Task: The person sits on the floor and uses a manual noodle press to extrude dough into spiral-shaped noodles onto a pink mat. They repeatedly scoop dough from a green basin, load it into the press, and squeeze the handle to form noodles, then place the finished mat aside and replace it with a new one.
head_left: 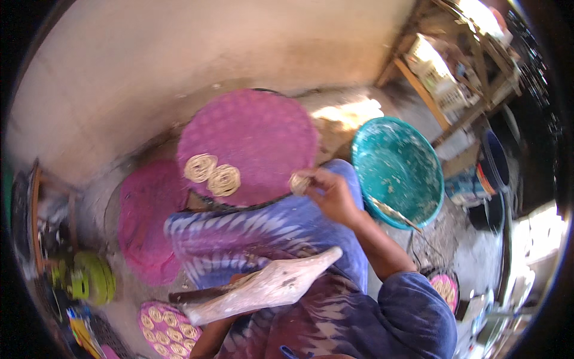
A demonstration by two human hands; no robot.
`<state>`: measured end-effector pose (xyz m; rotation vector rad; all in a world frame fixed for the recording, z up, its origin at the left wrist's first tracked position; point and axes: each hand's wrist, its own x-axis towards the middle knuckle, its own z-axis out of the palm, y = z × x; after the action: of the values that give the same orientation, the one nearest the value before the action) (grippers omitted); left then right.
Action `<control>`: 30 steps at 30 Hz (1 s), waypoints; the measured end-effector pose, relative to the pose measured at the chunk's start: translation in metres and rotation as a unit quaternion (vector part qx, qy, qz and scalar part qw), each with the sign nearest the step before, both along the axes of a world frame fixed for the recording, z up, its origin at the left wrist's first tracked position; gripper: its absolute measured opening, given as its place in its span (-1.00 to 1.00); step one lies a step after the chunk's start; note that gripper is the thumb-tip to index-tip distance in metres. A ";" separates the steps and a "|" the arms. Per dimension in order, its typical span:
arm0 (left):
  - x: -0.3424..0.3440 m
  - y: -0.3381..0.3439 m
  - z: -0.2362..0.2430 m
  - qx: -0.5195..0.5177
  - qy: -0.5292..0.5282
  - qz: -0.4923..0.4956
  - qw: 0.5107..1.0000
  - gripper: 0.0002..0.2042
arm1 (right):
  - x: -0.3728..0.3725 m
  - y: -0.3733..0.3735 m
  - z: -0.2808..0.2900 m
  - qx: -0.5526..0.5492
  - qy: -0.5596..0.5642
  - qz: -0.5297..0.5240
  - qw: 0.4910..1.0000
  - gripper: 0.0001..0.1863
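Observation:
My right hand [330,194] is closed, its fingers at a small pale coil of thin strands [298,183] by the near right edge of a round, purple cloth-covered tray [257,140]. Two larger coils, one [201,168] left of the other [224,180], lie near the tray's lower left edge. Across my lap lies a long, pale, plastic-looking wrapped piece [275,284], with a dark stick-like part [200,295] jutting out at its left. My left forearm [214,338] runs up beneath this piece, which hides most of my left hand; its grip is unclear.
A green basin [397,164] with whitish smears and a stick [394,213] stands right of my knee. More coils cover a round purple mat [156,317] at lower left. Another purple cloth [146,224] lies left of the tray. A green gas cylinder [92,278] stands farther left.

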<state>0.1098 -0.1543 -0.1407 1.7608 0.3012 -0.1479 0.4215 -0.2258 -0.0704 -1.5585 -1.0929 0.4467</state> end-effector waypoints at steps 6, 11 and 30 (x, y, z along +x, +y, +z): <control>-0.007 0.007 -0.001 0.003 0.062 -0.005 0.998 -0.37 | 0.128 -0.122 -0.044 -0.065 0.104 -0.250 0.961 -0.80; 0.008 0.012 0.008 0.005 0.094 -0.035 0.995 -0.35 | 0.148 -0.168 -0.119 -0.503 -0.131 -0.093 0.849 -0.72; 0.152 0.056 0.180 -0.459 -0.336 0.077 0.819 0.07 | -0.025 -0.132 -0.043 -0.199 0.647 0.506 0.535 0.44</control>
<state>0.2614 -0.0979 0.0389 0.7277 -0.1501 0.3970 0.3970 -0.3581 -0.1134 -0.2755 -0.4692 2.3180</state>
